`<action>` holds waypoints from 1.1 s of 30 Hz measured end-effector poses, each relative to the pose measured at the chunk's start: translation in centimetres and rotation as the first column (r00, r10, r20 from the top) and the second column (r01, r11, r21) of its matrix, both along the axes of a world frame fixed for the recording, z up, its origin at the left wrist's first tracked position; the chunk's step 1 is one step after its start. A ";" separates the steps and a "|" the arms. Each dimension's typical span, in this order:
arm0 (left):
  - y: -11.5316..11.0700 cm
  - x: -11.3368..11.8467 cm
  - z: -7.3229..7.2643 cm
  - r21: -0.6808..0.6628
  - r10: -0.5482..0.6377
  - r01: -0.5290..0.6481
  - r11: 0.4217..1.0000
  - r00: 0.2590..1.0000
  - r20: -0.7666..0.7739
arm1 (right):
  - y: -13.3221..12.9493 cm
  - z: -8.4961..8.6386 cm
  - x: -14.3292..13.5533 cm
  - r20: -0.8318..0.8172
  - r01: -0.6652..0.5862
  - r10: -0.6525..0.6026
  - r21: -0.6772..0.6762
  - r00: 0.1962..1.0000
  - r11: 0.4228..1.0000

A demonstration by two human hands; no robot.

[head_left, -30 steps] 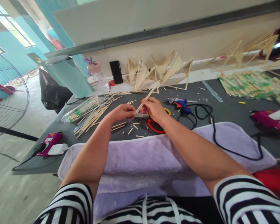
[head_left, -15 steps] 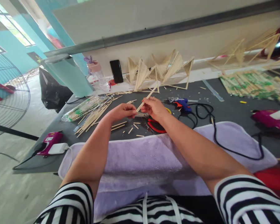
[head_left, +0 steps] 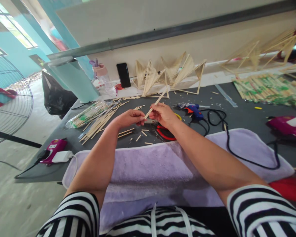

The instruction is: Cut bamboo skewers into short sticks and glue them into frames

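Note:
Between my two hands a pale wooden stick [head_left: 160, 97] slants up to the right; whether it is one stick or two laid together I cannot tell. My left hand [head_left: 133, 117] pinches its lower end with closed fingers. Higher up, my right hand [head_left: 162, 113] is closed round its middle. Below them lie short cut stick pieces [head_left: 138, 138] and two longer sticks [head_left: 125, 133]. Scissors [head_left: 165, 132] with red handles lie partly hidden beneath my right hand. A blue glue gun [head_left: 195, 111] rests to the right of it.
Loose sticks [head_left: 100, 125] and a bagged bundle [head_left: 88, 113] lie left. Stick frameworks [head_left: 150, 79] stand at the back beside a phone [head_left: 123, 75] and a bottle [head_left: 105, 79]. A purple towel [head_left: 150, 164] covers the front edge; a black cord [head_left: 228, 144] crosses it. Purple power strips [head_left: 54, 149] sit left and right.
The view has shifted very slightly. Both hands keep the same hold on the stick, and nothing else has visibly moved.

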State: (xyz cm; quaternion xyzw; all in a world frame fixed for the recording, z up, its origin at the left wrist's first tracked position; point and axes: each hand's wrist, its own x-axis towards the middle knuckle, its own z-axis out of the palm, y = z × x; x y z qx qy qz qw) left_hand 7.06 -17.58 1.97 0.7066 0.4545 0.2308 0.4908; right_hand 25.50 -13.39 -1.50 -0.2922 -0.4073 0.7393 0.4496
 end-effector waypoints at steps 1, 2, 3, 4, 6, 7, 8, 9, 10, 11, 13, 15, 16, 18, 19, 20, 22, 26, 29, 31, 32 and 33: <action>0.0 -0.1 0.0 -0.006 -0.003 0.003 1.000 1.000 0.001 | 0.0 0.0 0.0 0.003 -0.001 0.001 0.001 1.000 1.000; 0.0 -0.1 -0.1 -0.008 -0.004 0.004 1.000 1.000 0.003 | 0.0 0.0 0.0 0.005 -0.003 0.003 0.001 1.000 1.000; 0.1 -0.1 -0.1 -0.008 -0.003 0.003 1.000 1.000 0.006 | 0.0 0.0 0.0 0.007 -0.005 0.005 0.001 1.000 1.000; 0.1 -0.2 -0.2 -0.005 0.002 -0.001 1.000 1.000 0.008 | -0.1 0.0 0.0 0.008 -0.007 0.007 0.002 1.000 1.000; 0.2 -0.2 -0.3 0.009 0.006 -0.006 1.000 1.000 0.006 | -0.1 0.0 0.0 0.007 -0.010 0.010 0.001 1.000 1.000; 0.2 -0.2 -0.3 0.019 0.007 -0.007 1.000 1.000 0.002 | -0.1 0.1 0.0 0.007 -0.012 0.012 0.000 1.000 1.000; 0.3 -0.2 -0.4 0.030 0.007 -0.007 1.000 1.000 -0.006 | -0.1 0.1 0.0 0.007 -0.014 0.014 0.001 1.000 1.000; 0.3 -0.2 -0.4 0.044 0.008 -0.007 0.999 1.000 -0.017 | -0.1 0.0 0.0 0.008 -0.015 0.015 0.003 1.000 1.000; 0.3 -0.1 -0.4 0.057 0.008 -0.006 0.998 1.000 -0.029 | -0.1 0.0 0.0 0.010 -0.017 0.017 0.005 1.000 1.000; 0.3 -0.1 -0.4 0.069 0.009 -0.006 0.998 0.999 -0.043 | -0.1 0.0 0.0 0.012 -0.019 0.019 0.007 1.000 1.000; 0.2 0.0 -0.3 0.087 0.013 -0.007 0.996 0.997 -0.070 | -0.1 0.0 -0.1 0.012 -0.020 0.020 0.005 1.000 1.000; 0.2 0.0 -0.2 0.101 0.016 -0.007 0.995 0.995 -0.094 | -0.1 0.0 0.0 0.010 -0.024 0.024 0.001 1.000 1.000; 0.2 0.1 -0.2 0.106 0.015 -0.004 0.994 0.995 -0.104 | -0.1 0.0 0.0 0.010 -0.024 0.024 0.002 1.000 1.000; 0.1 0.1 -0.1 0.114 0.009 0.004 0.993 0.993 -0.116 | -0.1 0.1 0.0 0.014 -0.020 0.020 0.006 1.000 1.000; 0.1 0.0 -0.1 0.117 0.006 0.008 0.993 0.993 -0.118 | -0.1 0.1 0.0 0.017 -0.017 0.017 0.009 1.000 1.000; 0.1 0.0 -0.1 0.119 0.002 0.012 0.993 0.993 -0.119 | -0.1 0.1 0.0 0.021 -0.015 0.015 0.013 1.000 1.000; 0.2 -0.1 -0.1 0.129 -0.007 0.023 0.991 0.992 -0.125 | -0.2 0.1 0.0 0.026 -0.022 0.022 0.018 0.999 1.000; 0.3 -0.3 -0.3 0.174 -0.015 0.041 0.984 0.989 -0.147 | -0.1 -0.1 -0.1 0.018 -0.041 0.041 0.029 0.999 0.999; 0.4 -0.2 -0.5 0.194 -0.012 0.044 0.980 0.987 -0.160 | 0.0 -0.2 -0.1 0.024 -0.043 0.043 0.031 0.999 0.999; 0.3 -0.1 -0.4 0.187 -0.012 0.044 0.981 0.985 -0.172 | 0.0 -0.2 -0.1 0.037 -0.041 0.040 0.026 0.998 0.999; 0.3 -0.1 -0.4 0.176 -0.012 0.044 0.983 0.984 -0.180 | 0.0 -0.2 -0.1 0.043 -0.042 0.041 0.025 0.998 0.999; 0.3 -0.2 -0.3 0.157 -0.017 0.048 0.986 0.982 -0.190 | -0.1 -0.2 -0.1 0.046 -0.042 0.040 0.029 0.998 0.999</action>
